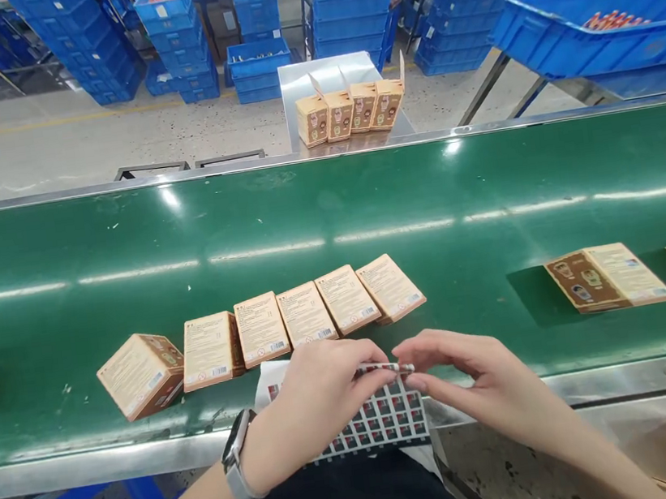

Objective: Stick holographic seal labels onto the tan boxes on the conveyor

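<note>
1. Left hand point(327, 389): its grip is closed, thumb and forefinger pinching the gridded sheet point(386, 422) at its bent-up far edge. Keep that pinch close to the working corner so the edge stays firm.
2. Right hand point(477, 369): its grip is open, thumb and forefinger parted around the end of that bent edge; whether either tip touches it, I cannot tell. For fingertip work this fine, a light approach from both faces should avoid creasing.
3. The gridded sheet lies over the near edge of the conveyor belt point(302, 204), across the metal rail point(633, 382). Keeping the wrists low should steady it.
4. Mind the nearest boxes: forearms or knuckles could knock the row of cartons point(261, 328) just beyond the left hand.
5. Counts: two hands; one gridded sheet on top, any layers beneath uncertain; its small squares are too covered to count.
6. Cartons on the belt: six in the row along the near edge, one whole carton point(610, 276) towards the right end, two cut off by the view, making nine.
7. Past the belt's far edge, four open-flapped cartons point(338, 115) stand on a metal stand point(295, 82).
</note>
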`<action>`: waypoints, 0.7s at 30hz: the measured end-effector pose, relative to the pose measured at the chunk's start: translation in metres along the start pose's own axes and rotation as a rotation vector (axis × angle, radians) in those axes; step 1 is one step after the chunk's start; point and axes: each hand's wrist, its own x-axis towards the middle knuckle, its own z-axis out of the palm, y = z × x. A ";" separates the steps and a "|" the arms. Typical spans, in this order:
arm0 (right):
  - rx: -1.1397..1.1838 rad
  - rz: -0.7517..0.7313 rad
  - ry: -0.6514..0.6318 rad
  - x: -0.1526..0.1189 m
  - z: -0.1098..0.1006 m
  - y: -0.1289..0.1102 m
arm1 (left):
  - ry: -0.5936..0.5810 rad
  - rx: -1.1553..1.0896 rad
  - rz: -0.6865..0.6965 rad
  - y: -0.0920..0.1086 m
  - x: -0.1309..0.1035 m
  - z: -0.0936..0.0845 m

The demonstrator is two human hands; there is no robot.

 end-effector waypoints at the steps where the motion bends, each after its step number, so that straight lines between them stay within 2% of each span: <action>1: -0.035 0.000 0.004 -0.001 -0.003 0.000 | -0.003 0.024 0.013 0.001 0.000 0.001; 6: -0.187 -0.080 -0.009 -0.003 -0.016 0.001 | -0.054 0.045 0.056 0.007 0.004 0.003; 11: -0.264 -0.143 -0.035 -0.005 -0.018 0.003 | -0.114 -0.006 0.043 0.010 0.011 0.003; 14: -0.333 -0.194 0.017 -0.007 -0.016 0.006 | -0.113 0.005 0.011 0.011 0.014 0.004; 18: -0.551 -0.401 0.146 -0.009 -0.015 0.012 | -0.141 0.076 -0.038 0.013 0.020 0.007; 21: -0.738 -0.549 0.186 -0.014 -0.015 0.018 | -0.156 0.095 -0.057 0.015 0.025 0.010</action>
